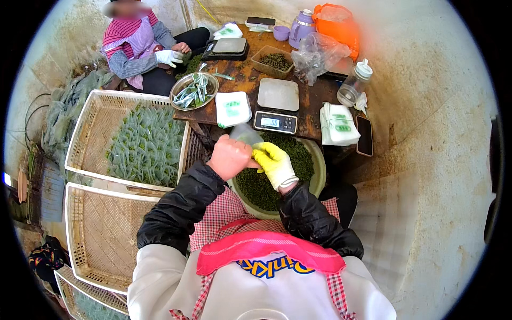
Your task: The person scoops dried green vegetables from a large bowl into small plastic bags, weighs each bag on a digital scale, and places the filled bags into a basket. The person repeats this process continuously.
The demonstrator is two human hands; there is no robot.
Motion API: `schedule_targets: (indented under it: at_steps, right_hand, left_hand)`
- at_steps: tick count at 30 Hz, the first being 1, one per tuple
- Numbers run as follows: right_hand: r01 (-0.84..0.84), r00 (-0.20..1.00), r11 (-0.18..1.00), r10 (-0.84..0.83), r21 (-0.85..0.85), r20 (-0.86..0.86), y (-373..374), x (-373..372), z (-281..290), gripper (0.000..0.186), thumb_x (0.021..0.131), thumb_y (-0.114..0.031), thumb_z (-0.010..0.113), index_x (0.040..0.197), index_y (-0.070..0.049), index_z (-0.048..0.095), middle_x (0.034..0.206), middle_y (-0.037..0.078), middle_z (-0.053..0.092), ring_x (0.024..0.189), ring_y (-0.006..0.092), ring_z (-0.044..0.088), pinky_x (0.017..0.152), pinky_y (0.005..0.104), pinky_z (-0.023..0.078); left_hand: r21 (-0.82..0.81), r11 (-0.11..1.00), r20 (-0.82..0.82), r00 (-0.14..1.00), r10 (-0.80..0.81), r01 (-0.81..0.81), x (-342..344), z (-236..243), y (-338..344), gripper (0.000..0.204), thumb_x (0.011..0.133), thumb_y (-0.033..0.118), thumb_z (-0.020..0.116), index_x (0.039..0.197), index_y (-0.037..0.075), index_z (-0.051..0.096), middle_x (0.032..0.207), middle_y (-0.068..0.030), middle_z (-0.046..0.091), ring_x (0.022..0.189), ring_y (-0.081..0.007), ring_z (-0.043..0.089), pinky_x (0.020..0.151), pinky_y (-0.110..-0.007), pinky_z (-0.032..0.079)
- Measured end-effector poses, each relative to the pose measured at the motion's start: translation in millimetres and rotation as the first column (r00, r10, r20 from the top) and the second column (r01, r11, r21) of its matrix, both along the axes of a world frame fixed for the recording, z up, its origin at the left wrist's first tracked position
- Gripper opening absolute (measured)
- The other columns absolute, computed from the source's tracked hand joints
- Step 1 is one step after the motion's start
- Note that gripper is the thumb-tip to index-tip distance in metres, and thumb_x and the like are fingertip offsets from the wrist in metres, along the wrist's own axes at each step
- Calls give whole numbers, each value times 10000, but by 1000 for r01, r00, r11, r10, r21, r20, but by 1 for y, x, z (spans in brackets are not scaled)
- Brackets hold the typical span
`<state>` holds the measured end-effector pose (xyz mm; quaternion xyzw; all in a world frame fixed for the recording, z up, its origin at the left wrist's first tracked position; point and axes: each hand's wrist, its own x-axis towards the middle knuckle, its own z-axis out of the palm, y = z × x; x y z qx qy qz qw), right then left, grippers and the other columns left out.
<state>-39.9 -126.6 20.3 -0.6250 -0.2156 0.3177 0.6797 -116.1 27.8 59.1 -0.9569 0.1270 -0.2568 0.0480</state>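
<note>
Holding a small clear plastic pouch point(245, 133) above the green basin of dark tea leaves point(319, 176), you are pinching it from both sides: your bare left hand point(230, 156) is closed on its left edge, your yellow-gloved right hand point(273, 162) is gripping its lower right. Stacks of white pouches with green labels point(232, 108) are lying on the worn wooden table point(309, 101), flanking a digital scale point(277, 106). White slatted crates point(101, 133) of filled pouches are sitting on the concrete floor at your left. Another person's white-gloved hand point(169, 56) is resting beyond a metal bowl point(194, 91).
</note>
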Motion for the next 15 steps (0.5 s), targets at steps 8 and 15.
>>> schedule_targets:
  at_steps: [8,15]
  right_hand:
    - [-33,968,996,52,82,-244,-16,-11,-12,218,938,-107,601,1124,-4,645,935,78,693,802,190,698,611,245,547]
    - [160,975,985,-147,-72,164,-21,-15,-22,175,899,-71,635,1058,-12,679,911,87,697,753,156,665,643,272,535]
  left_hand:
    - [-628,772,-154,988,4,-101,-39,-42,-24,192,926,208,570,846,34,574,814,-151,608,716,-367,608,653,-450,493]
    - [-689,657,-75,932,354,-305,-41,-51,-62,91,902,98,543,863,31,591,812,-184,610,722,-370,612,668,-464,494]
